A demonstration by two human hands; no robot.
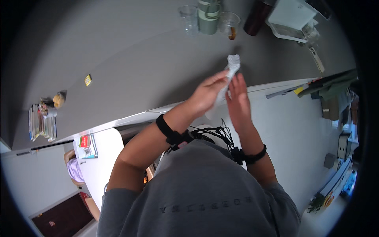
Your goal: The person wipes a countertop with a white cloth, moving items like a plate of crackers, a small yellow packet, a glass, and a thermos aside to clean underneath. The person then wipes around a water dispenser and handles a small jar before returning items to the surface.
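Note:
My left hand (208, 91) grips a soft white ribbed thing (234, 63), perhaps cloth or paper; its upper end sticks out past my thumb, and a blurred pale part hangs below. Just to its right is my right hand (239, 103), fingers extended and palm turned towards the white thing; whether it touches it is unclear. Both hands are at the near edge of a grey counter (142, 71). Beyond them stand a clear plastic cup (189, 22), stacked green-grey mugs (208, 25) and another clear cup (229, 22) with something brown at it.
A dark red bottle (257, 19) and an open white plastic container (288, 22) are at the upper right. Books (43, 124) and a small yellow item (88, 80) lie leftward on the counter. Black cables (220, 131) hang near my waist. A white table (102, 157) stands lower left.

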